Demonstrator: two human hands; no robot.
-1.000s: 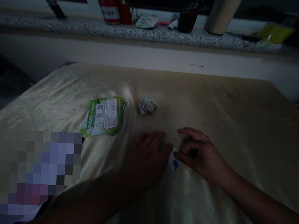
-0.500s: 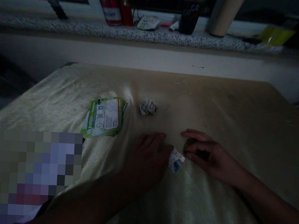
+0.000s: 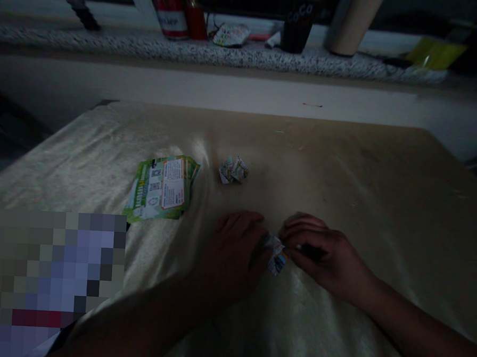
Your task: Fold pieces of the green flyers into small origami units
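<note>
A small piece of printed paper (image 3: 276, 259), folded and partly lifted, is between my two hands near the middle of the table. My left hand (image 3: 238, 248) lies over its left side, thumb and fingers closed on that edge. From the right, my right hand (image 3: 318, 246) pinches the paper's right corner between thumb and fingertips. Beyond my hands sit two small folded paper pieces (image 3: 233, 171), side by side and touching. To the left lies a stack of green printed sheets (image 3: 160, 189). Part of the paper is hidden under my left hand.
A shiny beige cloth (image 3: 366, 174) covers the table. Behind it, a speckled stone sill (image 3: 245, 56) carries a red bottle (image 3: 168, 12), a smaller red container (image 3: 196, 19), a dark cup (image 3: 296, 24), a tan cylinder (image 3: 356, 25) and a yellow packet (image 3: 437, 53). A pixelated patch hides the lower left.
My right hand has moved left and taken hold of the paper's right corner. The paper has bent upward there. My left hand stays on its left side.
</note>
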